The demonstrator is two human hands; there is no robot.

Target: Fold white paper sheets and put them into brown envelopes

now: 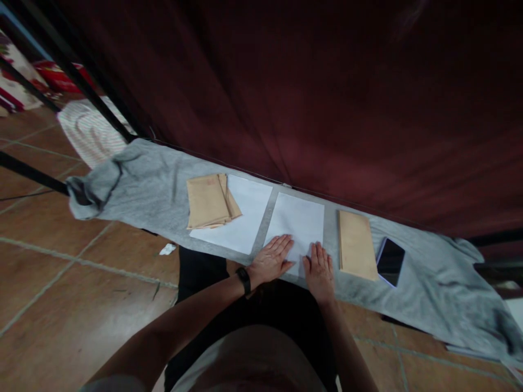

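Note:
A white sheet of paper (300,215) lies flat in front of me on a grey cloth. My left hand (273,258) rests palm down on its near left part, fingers stretched out. On the sheet's near right edge lies my right hand (319,272), also flat with the fingers extended. To the left, a loose pile of brown envelopes (207,201) partly covers more white paper (251,218). A neat stack of brown envelopes (356,245) sits to the right of my right hand. Neither hand grips anything.
Grey cloth (163,169) covers the long narrow surface. A phone (391,261) lies at the right, beside the envelope stack. Behind hangs a dark red curtain (327,109). Black metal bars (32,173) stand at the left. A white scrap (167,249) lies on the tiled floor.

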